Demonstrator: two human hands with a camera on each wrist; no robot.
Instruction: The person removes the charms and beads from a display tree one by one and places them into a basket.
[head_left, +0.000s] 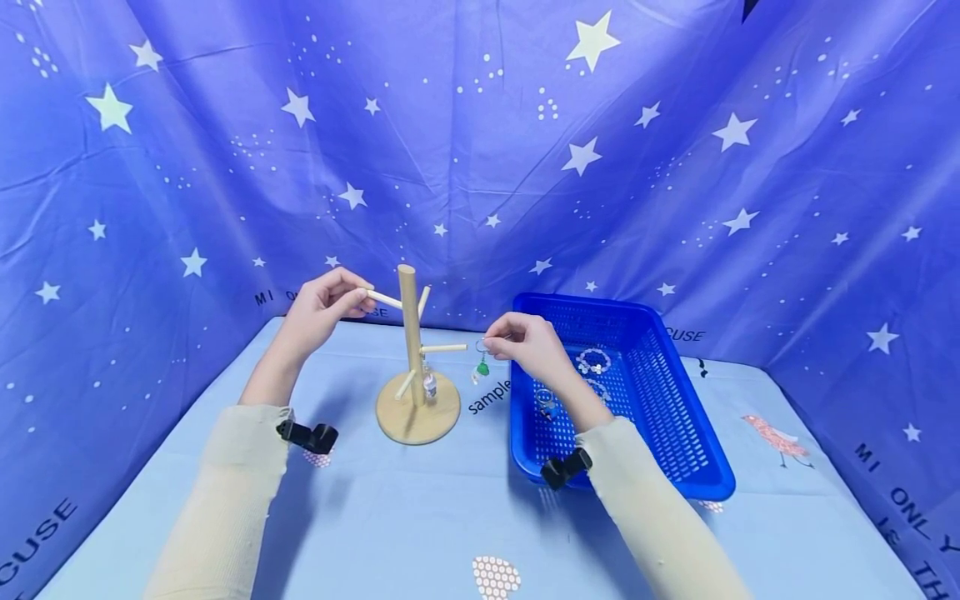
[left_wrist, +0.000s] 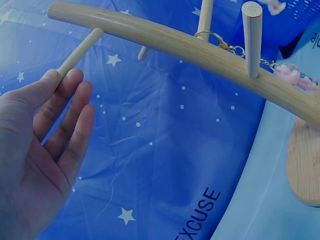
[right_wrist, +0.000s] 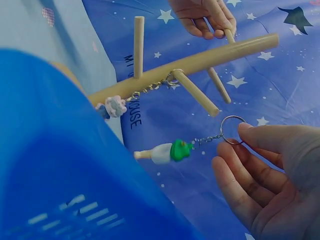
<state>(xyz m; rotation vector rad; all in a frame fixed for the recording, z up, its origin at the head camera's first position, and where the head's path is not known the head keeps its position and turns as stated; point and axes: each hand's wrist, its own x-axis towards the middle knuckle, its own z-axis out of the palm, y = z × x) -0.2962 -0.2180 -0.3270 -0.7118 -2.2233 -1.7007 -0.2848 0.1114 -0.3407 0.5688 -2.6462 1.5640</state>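
A wooden peg stand (head_left: 412, 333) with a round base and several pegs stands upright on the table. My left hand (head_left: 327, 308) pinches the end of its upper left peg (left_wrist: 80, 56) between thumb and forefinger. My right hand (head_left: 528, 343) holds a keychain by its metal ring (right_wrist: 233, 130), thumb against forefinger. From that ring a small figure with a green top and white body (right_wrist: 172, 151) hangs on a short chain. The ring is just off the tip of the right-hand peg (right_wrist: 197, 93). Another keychain with a pink and white charm (head_left: 430, 385) hangs on that same peg near the post.
A blue plastic basket (head_left: 705, 467) stands right of the stand, partly under my right forearm. Inside lie a beaded ring-shaped piece (head_left: 594, 360) and other keychains (head_left: 546, 405). A blue star-patterned cloth (head_left: 465, 150) hangs behind the light blue table cover (head_left: 405, 517).
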